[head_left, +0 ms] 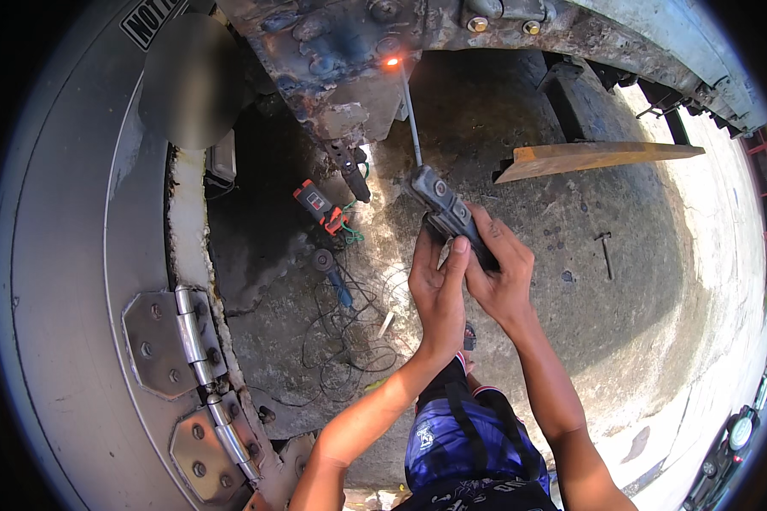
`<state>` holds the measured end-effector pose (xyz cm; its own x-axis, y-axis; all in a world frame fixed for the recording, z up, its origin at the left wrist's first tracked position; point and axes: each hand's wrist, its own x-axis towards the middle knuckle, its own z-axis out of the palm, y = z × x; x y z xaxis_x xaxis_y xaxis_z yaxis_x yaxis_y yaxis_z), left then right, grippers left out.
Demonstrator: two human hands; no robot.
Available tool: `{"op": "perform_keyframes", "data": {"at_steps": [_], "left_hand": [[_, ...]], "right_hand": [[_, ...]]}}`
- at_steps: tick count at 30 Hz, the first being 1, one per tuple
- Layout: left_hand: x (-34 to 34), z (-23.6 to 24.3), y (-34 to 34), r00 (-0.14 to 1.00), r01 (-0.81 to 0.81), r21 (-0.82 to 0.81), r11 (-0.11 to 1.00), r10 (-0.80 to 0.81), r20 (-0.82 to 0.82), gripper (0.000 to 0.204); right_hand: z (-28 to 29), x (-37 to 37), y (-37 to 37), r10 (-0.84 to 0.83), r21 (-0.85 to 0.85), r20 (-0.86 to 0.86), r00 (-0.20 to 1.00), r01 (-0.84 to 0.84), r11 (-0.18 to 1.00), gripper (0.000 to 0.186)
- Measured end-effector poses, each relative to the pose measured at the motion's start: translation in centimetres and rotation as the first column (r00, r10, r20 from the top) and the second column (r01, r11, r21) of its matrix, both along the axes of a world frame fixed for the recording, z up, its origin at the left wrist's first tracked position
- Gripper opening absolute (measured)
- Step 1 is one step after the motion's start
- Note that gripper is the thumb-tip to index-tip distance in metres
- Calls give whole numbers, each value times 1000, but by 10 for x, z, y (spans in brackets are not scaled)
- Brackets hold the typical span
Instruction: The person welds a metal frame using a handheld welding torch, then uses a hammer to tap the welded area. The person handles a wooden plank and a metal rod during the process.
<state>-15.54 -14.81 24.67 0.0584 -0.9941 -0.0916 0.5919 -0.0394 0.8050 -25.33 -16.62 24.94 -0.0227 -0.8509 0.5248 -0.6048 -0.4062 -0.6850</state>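
Observation:
Both of my hands are wrapped round a dark, boxy electrode holder [453,213]. My left hand [439,289] grips its left side, with the thumb along the body. My right hand [504,268] closes round its right side and back end. From the holder's front a thin grey welding rod [412,119] points up and slightly left. Its far end glows orange at the lower edge of a scorched, rusty metal plate [341,60]. Whether the rod touches the plate, I cannot tell.
On the concrete floor lie an orange-and-black box [317,203] with green cord, a blue angle grinder [336,279] among black cables and a hammer [605,254]. A rusty orange beam [601,158] juts in at right. Steel hinges [194,336] stick out from a grey panel [68,281].

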Motion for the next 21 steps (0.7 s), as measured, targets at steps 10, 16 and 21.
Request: {"op": "perform_keyframes", "data": {"at_steps": [10, 16, 21], "left_hand": [[0, -2, -2, 1000, 4, 13, 1000, -4, 9, 51], [0, -1, -2, 1000, -10, 19, 1000, 10, -11, 45], [-2, 4, -3, 1000, -9, 27, 1000, 9, -5, 46]], "right_hand": [[-2, 0, -3, 2, -42, 14, 1000, -1, 999, 52], [-1, 2, -5, 29, -84, 47, 998, -25, 996, 55], [0, -2, -3, 23, -22, 6, 1000, -23, 999, 57]]}}
